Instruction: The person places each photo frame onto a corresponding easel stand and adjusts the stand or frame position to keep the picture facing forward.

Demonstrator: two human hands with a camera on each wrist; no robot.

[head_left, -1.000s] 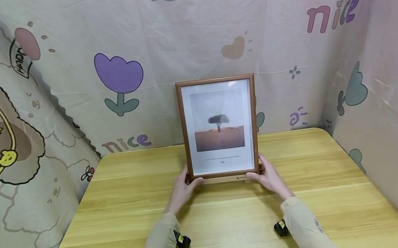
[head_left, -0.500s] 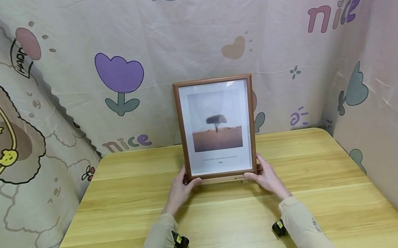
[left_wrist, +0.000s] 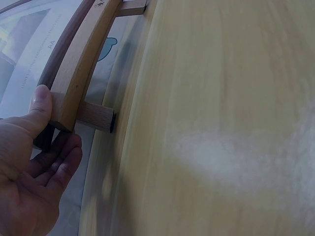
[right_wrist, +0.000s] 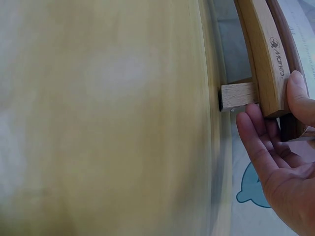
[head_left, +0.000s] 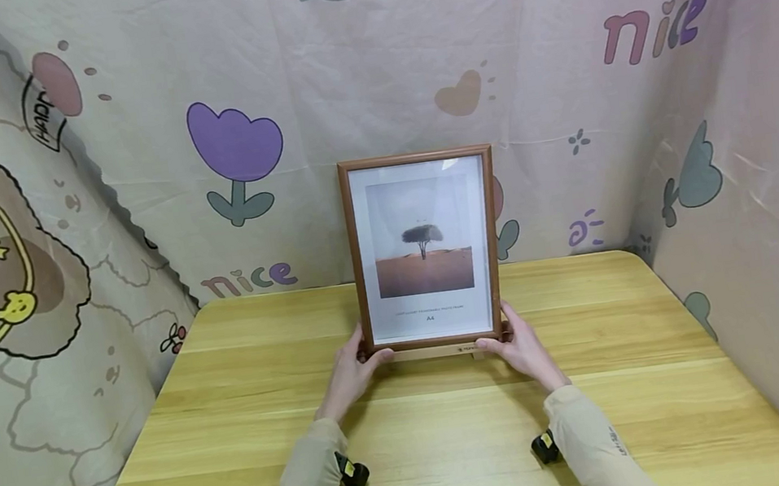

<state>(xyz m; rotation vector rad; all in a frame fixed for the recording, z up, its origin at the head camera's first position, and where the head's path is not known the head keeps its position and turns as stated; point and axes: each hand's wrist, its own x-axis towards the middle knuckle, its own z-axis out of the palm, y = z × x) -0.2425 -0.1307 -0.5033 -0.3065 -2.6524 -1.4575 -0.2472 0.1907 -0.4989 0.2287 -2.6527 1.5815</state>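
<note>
A brown wooden picture frame [head_left: 437, 327] with a print of a lone tree stands upright near the table's back. Its lower edge sits on the light wooden bar of a stand [head_left: 429, 353], whose short feet show in both wrist views. My left hand [head_left: 349, 373] grips the lower left corner, thumb on the front edge. At the lower right corner, my right hand [head_left: 526, 350] does the same. In the left wrist view the left fingers [left_wrist: 61, 160] curl under the bar's end. The right fingers [right_wrist: 263, 140] reach beneath the other end. The stand's back is hidden.
The wooden table [head_left: 255, 458] has rounded back corners. Printed cloth [head_left: 367, 73] hangs behind it and along both sides. A small black device [head_left: 353, 473] is strapped at the left wrist, another black device [head_left: 545, 447] at the right.
The picture frame and both hands have shifted slightly to the left, mostly in the first half second. The grip on the corners looks the same.
</note>
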